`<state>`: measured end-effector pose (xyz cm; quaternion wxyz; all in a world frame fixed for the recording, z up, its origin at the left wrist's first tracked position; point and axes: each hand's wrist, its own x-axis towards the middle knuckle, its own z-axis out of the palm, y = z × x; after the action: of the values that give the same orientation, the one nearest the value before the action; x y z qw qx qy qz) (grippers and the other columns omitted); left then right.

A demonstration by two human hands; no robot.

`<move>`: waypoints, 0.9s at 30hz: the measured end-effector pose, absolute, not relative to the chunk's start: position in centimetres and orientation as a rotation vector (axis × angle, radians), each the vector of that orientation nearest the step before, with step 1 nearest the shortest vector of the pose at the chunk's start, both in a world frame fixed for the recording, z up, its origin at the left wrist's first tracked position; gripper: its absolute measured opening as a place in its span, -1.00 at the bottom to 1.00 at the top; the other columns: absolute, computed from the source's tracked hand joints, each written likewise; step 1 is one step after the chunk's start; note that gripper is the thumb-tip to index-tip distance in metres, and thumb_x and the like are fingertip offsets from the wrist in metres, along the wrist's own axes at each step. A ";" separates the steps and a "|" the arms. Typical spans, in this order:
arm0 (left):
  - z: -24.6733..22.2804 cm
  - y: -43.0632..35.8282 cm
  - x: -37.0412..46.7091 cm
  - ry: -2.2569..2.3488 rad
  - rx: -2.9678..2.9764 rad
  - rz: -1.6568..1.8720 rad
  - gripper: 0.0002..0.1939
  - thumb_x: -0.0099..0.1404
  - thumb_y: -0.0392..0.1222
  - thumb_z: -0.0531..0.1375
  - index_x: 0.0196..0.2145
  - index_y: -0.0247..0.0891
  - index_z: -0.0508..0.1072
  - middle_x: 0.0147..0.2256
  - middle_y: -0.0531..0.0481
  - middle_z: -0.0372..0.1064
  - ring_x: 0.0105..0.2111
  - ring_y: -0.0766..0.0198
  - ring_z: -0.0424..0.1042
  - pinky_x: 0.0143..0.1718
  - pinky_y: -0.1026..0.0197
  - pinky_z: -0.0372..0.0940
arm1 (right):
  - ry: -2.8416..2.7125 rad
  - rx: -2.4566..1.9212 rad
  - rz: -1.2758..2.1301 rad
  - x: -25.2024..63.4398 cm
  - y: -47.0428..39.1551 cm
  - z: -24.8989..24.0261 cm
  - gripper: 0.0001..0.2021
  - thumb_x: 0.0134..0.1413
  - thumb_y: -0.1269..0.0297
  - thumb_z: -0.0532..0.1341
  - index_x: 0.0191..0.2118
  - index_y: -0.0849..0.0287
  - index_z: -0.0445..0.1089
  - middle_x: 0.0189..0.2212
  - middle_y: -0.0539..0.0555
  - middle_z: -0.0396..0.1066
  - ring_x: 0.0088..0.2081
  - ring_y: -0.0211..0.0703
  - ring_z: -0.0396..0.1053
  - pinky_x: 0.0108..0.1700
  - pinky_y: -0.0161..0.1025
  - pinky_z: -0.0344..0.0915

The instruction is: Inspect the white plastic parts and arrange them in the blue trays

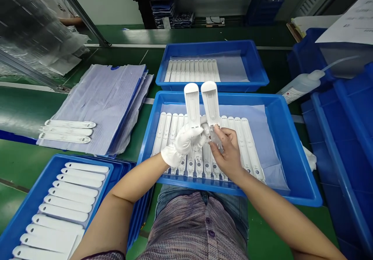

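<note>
My left hand (184, 140), in a white glove, is closed on a long white plastic piece (192, 103), which stands tilted up with its hollow, ribbed side towards me. My bare right hand (229, 151) pinches a second white plastic piece (210, 102) close beside it. The gloved fingers are near its lower end too; whether they touch it I cannot tell. The lower ends of both are partly hidden by my fingers. Both hands are over a blue tray (300, 163), where a row of similar white pieces (252, 147) lies on a pale liner sheet.
Behind stands another blue tray (259, 69) with more white pieces. Several pieces (68, 131) lie on a stack of pale sheets (101, 93) at left. A filled tray (109, 174) is at lower left. On the right are a squeeze bottle (303, 83) and blue bins (335, 135).
</note>
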<state>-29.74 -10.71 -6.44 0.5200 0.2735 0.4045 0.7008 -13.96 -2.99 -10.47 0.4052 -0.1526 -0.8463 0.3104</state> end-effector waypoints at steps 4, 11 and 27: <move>-4.2 -10.9 -31.6 1.268 0.761 1.886 -0.52 0.31 0.11 0.35 0.10 -0.17 0.54 -0.55 0.15 0.25 -0.67 0.40 0.21 -0.67 0.31 0.27 | -2.188 -0.336 0.779 -14.1 -2.9 -11.1 -0.25 0.38 0.49 0.13 0.51 -0.33 0.00 -0.05 0.12 0.17 -0.18 -0.15 0.34 -0.17 -0.16 0.46; -2.3 -10.9 -33.2 1.868 1.065 2.211 -0.91 0.36 -0.15 0.33 -0.24 -0.17 0.64 -0.13 -0.04 0.60 -0.10 0.11 0.58 0.04 0.05 0.47 | -2.272 -0.269 0.717 -14.4 -3.3 -11.6 -0.21 0.34 0.58 0.10 0.52 -0.29 -0.01 -0.06 0.12 0.16 -0.15 -0.17 0.35 -0.22 -0.25 0.41; -4.0 -11.3 -34.4 1.545 1.036 2.028 -0.61 0.43 0.06 0.26 0.10 -0.13 0.58 -0.28 0.00 0.56 -0.57 0.37 0.40 -0.50 0.27 0.44 | -2.243 -0.273 0.962 -14.3 -3.2 -10.8 -0.23 0.36 0.50 0.17 0.48 -0.43 0.03 -0.11 0.07 0.21 -0.15 -0.13 0.37 -0.23 -0.20 0.48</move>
<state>-34.44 -11.27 -3.97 0.1937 0.3694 0.5507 0.7231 -14.30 -3.24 -10.82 0.3361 -0.1047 -0.8602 0.3689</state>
